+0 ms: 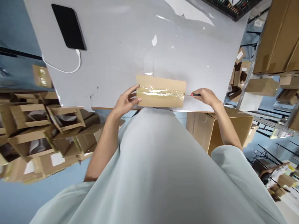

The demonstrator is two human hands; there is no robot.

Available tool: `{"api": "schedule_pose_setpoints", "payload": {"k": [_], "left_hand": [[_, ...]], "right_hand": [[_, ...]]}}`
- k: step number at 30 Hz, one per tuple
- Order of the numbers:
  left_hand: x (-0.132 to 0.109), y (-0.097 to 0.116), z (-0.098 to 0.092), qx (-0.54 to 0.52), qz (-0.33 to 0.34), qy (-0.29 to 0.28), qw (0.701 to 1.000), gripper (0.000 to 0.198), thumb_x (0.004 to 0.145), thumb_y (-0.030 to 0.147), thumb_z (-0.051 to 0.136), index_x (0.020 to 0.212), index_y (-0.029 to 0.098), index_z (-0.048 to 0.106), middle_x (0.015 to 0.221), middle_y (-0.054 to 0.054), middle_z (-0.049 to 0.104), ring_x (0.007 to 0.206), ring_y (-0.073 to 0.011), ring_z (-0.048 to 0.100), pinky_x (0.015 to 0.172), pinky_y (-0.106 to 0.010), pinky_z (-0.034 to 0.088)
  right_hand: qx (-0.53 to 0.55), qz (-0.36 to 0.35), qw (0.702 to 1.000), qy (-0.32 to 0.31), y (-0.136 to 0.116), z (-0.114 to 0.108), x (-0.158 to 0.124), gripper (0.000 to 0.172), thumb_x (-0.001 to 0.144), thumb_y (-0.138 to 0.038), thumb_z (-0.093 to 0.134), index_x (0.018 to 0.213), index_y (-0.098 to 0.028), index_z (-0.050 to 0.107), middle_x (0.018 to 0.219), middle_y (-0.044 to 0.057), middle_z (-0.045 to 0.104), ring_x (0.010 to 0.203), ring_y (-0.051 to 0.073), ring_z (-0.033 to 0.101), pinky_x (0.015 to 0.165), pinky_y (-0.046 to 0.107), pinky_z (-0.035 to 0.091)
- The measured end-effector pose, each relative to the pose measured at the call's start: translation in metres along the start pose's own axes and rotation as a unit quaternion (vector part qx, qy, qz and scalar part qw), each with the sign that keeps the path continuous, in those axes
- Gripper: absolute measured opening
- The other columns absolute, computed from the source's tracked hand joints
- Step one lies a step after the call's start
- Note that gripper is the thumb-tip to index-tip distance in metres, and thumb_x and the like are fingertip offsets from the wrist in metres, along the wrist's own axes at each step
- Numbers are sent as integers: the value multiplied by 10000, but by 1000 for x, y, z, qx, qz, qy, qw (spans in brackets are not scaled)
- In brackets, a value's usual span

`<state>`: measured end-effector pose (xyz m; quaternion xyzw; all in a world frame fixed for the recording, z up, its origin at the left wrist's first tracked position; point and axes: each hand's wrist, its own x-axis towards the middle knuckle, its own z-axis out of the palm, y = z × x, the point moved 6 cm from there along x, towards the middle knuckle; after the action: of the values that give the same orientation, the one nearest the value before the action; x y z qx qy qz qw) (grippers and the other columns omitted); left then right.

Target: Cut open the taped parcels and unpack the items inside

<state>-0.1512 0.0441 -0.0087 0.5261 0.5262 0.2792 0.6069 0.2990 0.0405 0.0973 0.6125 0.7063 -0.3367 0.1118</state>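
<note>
A small cardboard box [161,82] lies near the front edge of the table, with shiny clear tape along its lengthwise seam. My left hand [126,101] grips the box's left end, thumb and forefinger at its edge, the other fingers curled beside it. In my right hand [205,95] is a small screwdriver [195,94] with a red and black handle. Its thin metal shaft points left and meets the taped seam at the box's right end. The tip is too fine to make out.
A black phone [68,28] with a white cable [70,71] lies on the grey table [112,49]. At the far right is a black crate [235,14]. Open cartons [35,115] are stacked at left; a large open carton [203,127] stands below the table's right front edge.
</note>
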Motion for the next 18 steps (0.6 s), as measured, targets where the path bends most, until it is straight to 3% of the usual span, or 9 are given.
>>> {"api": "schedule_pose_setpoints", "payload": {"k": [2,5,7,9,11,14,18], "left_hand": [[-4,-10,-13,-11,-11,36,999,975,789,759,938,1612,300,689,1748,-145,596,1485,-417,687,1246,-597,598],[-12,-29,-44,-19,-29,97,995,953,766,750,937,1577,302,711,1680,-142,664,1428,-392,726,1254,-598,587],[-16,-40,-66,-6,-49,135,990,930,759,724,929,1559,300,717,1622,-147,708,1376,-367,751,1235,-585,597],[-19,-48,-84,18,-71,166,983,888,744,682,923,1508,267,743,1538,-160,755,1325,-345,765,1212,-560,608],[-20,-51,-96,45,-87,179,979,804,746,639,896,1424,221,782,1441,-160,795,1272,-328,771,1180,-535,620],[-19,-50,-102,73,-103,170,977,686,760,573,839,1325,185,810,1321,-128,829,1183,-299,774,1131,-506,631],[-7,-44,-86,78,-105,140,981,607,750,462,785,1281,169,816,1305,-119,838,1103,-275,770,1130,-500,612]], "right_hand": [[164,6,986,32,29,16,5,299,1050,-458,723,1145,-227,888,1148,73,861,1006,263,753,899,361,543],[338,97,928,124,50,58,17,385,950,-571,796,953,-186,809,872,39,786,839,216,690,782,323,546],[415,164,883,145,33,99,27,458,901,-652,819,884,-201,739,750,1,709,751,185,635,706,299,527],[498,190,836,130,-5,138,37,547,877,-752,794,888,-212,709,757,-2,703,740,175,632,676,287,520],[567,189,792,123,-47,162,44,655,867,-874,720,922,-222,699,790,13,719,765,183,651,670,290,529],[605,177,756,173,-86,165,44,746,830,-990,636,895,-247,658,775,9,682,777,194,634,677,303,536],[554,178,773,253,-86,136,27,695,799,-953,709,804,-266,605,685,-37,509,701,178,504,609,308,456]]}}
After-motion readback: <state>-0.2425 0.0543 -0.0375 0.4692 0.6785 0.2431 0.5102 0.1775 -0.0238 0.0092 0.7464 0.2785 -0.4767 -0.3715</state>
